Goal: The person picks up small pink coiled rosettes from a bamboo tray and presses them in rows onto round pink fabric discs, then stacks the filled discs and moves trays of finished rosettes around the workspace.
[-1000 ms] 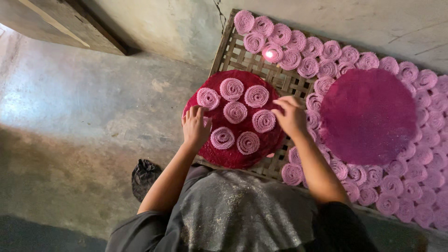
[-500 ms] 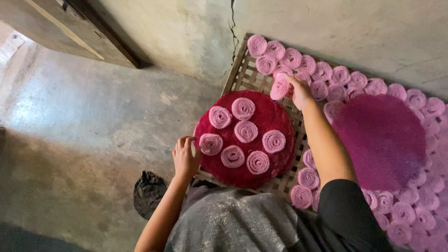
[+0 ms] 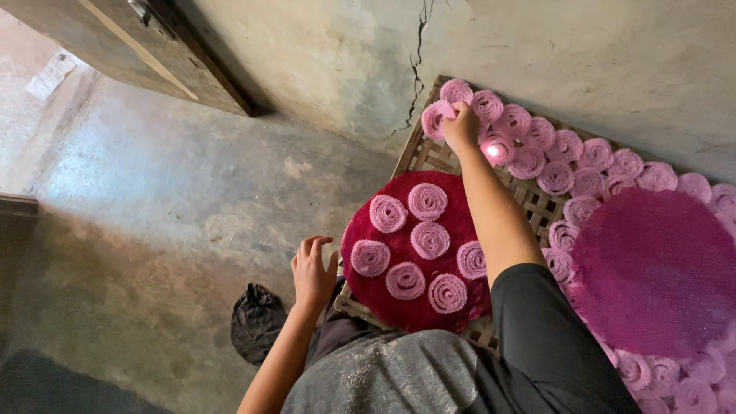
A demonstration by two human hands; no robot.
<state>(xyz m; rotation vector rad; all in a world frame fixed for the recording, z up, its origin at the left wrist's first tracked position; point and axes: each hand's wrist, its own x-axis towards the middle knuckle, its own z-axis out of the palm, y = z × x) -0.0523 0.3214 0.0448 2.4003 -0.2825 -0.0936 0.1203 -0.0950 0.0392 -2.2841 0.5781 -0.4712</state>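
A person sets a pink spiral disc on a woven drying rack.

Head view: the right hand (image 3: 462, 126) grasps a pale pink coiled spiral disc (image 3: 435, 119) at the far corner of the woven bamboo lattice rack (image 3: 423, 156), touching the row of matching discs (image 3: 552, 149). The left hand (image 3: 313, 272) hangs loose and empty, fingers spread, just beside the round dark red plate (image 3: 402, 249) holding six more spirals. A larger flat round magenta sheet (image 3: 652, 268) lies to the right.
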